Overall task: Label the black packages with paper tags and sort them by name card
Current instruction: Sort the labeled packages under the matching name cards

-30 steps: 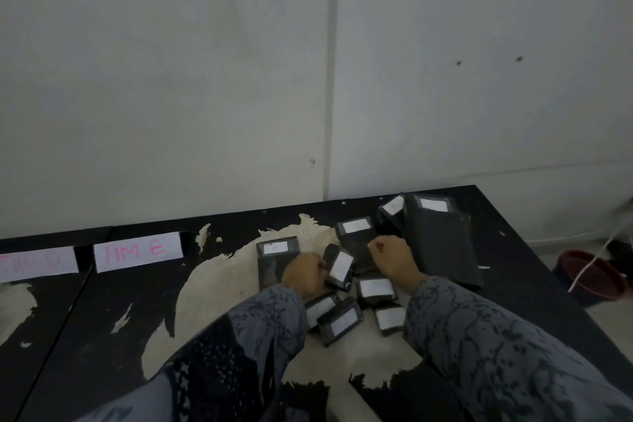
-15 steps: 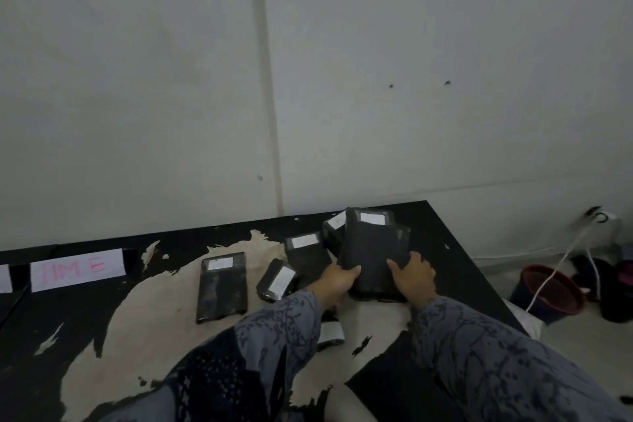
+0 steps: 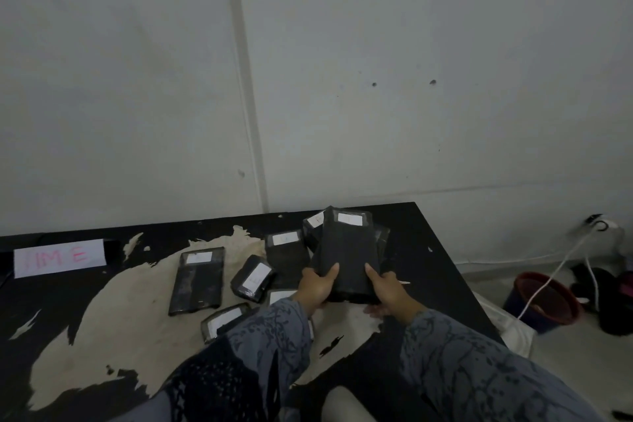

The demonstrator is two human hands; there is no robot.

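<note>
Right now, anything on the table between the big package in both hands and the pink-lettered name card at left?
Yes. The tagged long flat package and a small tilted package lie between the large package, gripped by left hand and right hand, and the name card.

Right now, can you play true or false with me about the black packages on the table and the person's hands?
1. Both hands, the left hand and the right hand, hold the large black package with a white paper tag. True.
2. The white name card with pink letters lies right of the packages. False: it lies far to their left.
3. The held package bears no tag. False: a white tag sits at its far end.
4. A dark red bucket stands on the floor right of the worn black table. True.
</note>
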